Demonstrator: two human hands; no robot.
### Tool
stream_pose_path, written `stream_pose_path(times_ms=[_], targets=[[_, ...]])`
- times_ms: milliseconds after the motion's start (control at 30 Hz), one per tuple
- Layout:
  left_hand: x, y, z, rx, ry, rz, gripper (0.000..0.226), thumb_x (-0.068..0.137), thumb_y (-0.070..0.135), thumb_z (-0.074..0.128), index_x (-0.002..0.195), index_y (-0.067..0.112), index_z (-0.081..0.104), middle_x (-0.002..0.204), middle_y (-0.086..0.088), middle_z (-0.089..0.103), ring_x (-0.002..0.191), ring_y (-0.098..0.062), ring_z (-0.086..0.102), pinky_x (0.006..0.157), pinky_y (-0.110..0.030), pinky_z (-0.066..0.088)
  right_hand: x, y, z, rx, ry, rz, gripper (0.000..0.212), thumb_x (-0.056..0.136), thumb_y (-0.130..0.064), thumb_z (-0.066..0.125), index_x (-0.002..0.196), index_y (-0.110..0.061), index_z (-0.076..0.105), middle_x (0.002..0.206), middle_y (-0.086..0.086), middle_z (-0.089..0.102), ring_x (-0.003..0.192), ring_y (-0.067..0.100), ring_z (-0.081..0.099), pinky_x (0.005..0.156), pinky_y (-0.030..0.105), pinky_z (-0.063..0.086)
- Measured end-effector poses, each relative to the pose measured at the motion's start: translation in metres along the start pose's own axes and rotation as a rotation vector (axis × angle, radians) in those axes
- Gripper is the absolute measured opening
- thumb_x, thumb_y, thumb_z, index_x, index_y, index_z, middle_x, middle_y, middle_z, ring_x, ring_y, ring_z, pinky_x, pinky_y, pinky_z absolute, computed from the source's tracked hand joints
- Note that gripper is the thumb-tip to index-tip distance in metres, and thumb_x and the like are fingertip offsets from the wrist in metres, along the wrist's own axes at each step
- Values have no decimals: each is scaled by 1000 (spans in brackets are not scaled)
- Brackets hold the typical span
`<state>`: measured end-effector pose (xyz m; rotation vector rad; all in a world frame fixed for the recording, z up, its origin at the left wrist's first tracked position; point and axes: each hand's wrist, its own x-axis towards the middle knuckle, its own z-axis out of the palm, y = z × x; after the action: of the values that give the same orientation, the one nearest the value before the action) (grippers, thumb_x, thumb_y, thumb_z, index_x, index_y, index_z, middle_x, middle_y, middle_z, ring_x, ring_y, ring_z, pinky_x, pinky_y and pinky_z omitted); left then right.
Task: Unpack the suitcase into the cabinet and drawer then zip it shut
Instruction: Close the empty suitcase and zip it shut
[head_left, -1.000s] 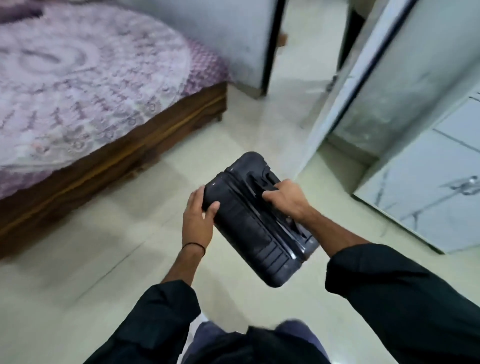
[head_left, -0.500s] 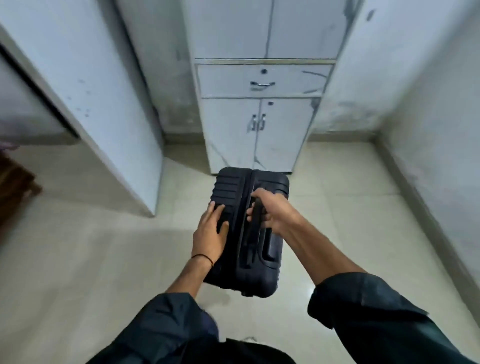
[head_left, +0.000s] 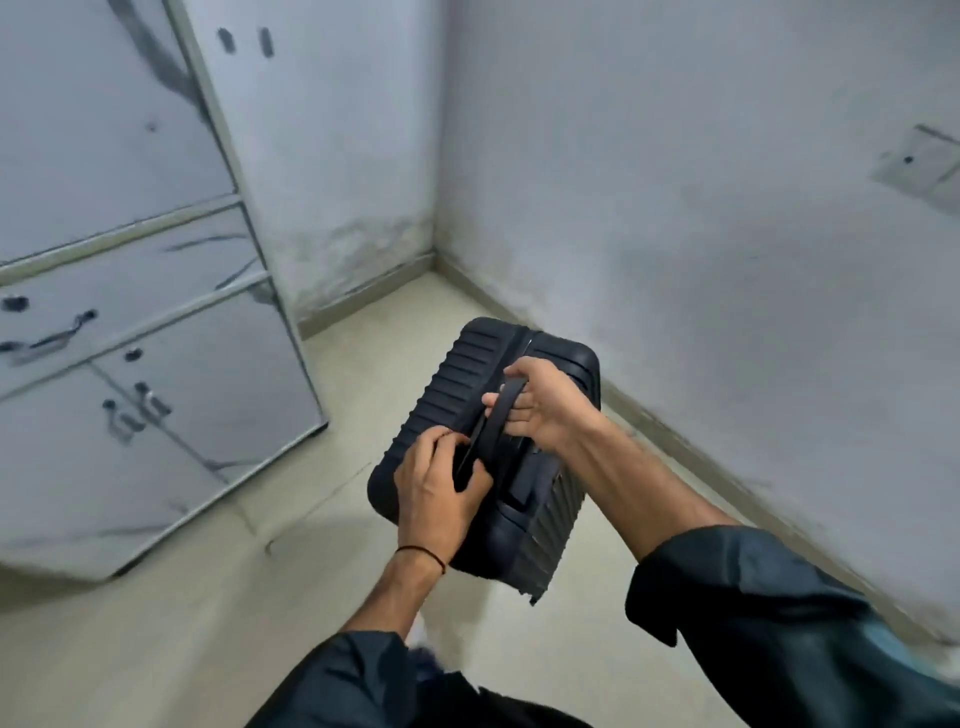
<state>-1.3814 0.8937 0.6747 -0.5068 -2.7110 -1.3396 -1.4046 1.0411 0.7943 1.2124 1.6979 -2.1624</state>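
A small black ribbed hard-shell suitcase (head_left: 558, 364) hangs above the floor in the middle of the view, closed. My right hand (head_left: 540, 402) grips its black carry handle from the right. My left hand (head_left: 439, 480) holds the near end of the same handle, fingers curled on it. A white cabinet (head_left: 218, 384) stands to the left, its two lower doors closed. Above them the drawer (head_left: 135, 296) with a dark metal pull is closed too.
White walls meet in a corner behind the suitcase (head_left: 436, 254). The right wall (head_left: 727, 260) runs close beside the suitcase, with a skirting strip along the pale tiled floor (head_left: 234, 597). A wall plate (head_left: 919, 161) sits at the upper right.
My view has swung right, so the cabinet moved from centre to the left and the bed is gone. My left hand shifted from the suitcase's side to the handle. The suitcase is nearer the right wall.
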Motion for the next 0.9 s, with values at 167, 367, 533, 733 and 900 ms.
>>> stream_pose_path(times_ms=[167, 367, 533, 733, 900], targets=[[137, 24, 34, 175, -140, 198, 35, 84, 56, 52, 94, 24, 61, 98, 7, 51, 98, -17, 42, 86, -37, 32, 66, -86, -15, 203, 179, -61, 7, 92, -20, 54, 87, -17, 50, 44, -3, 43, 96, 25, 75, 77, 33, 47], [277, 9, 80, 63, -99, 387, 31, 87, 42, 56, 88, 12, 62, 86, 1, 49, 84, -19, 41, 77, -36, 40, 157, -144, -29, 95, 231, -128, 8, 92, -16, 52, 87, -14, 59, 49, -6, 58, 73, 14, 64, 83, 33, 48], [397, -12, 111, 39, -107, 457, 28, 86, 36, 59, 79, 8, 59, 79, -1, 46, 80, -13, 33, 76, -19, 29, 260, -206, -58, -719, 355, -369, 15, 84, -20, 54, 84, -13, 67, 77, -1, 74, 82, 22, 67, 78, 34, 54], [512, -22, 134, 125, -67, 362, 32, 84, 36, 59, 80, 4, 62, 79, -2, 49, 82, -6, 26, 74, -17, 25, 393, -286, -46, -1330, -28, -789, 46, 76, -18, 66, 121, -15, 56, 122, 4, 55, 114, 25, 47, 101, 40, 38], [584, -50, 133, 187, -33, 271, 31, 84, 35, 59, 81, 4, 62, 78, -5, 49, 80, -8, 27, 72, -21, 24, 483, -352, 12, -1395, -406, -850, 27, 73, -8, 61, 96, -18, 52, 96, 0, 58, 92, 24, 54, 81, 35, 41]])
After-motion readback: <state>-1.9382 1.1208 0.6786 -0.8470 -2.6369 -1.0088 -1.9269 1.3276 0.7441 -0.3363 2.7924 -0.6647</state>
